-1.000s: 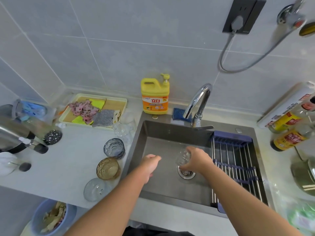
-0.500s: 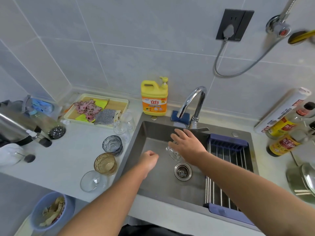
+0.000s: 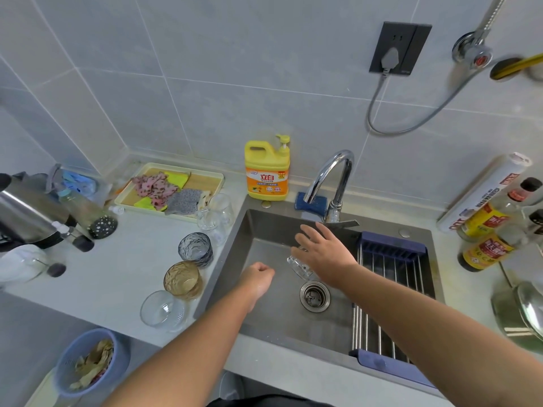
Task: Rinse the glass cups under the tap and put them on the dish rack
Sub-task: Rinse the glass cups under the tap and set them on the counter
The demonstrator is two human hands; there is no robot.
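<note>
Item: glass cup — clear, tilted, low over the sink between tap and drain, grasped under the right hand. Left hand — clenched, holding nothing, above the basin. Dish rack spans the sink's right side.

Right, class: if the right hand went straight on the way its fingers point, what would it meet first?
The right hand, holding a glass cup, would probably meet the sink's back wall first, left of the tap. Depth is unclear.
</note>
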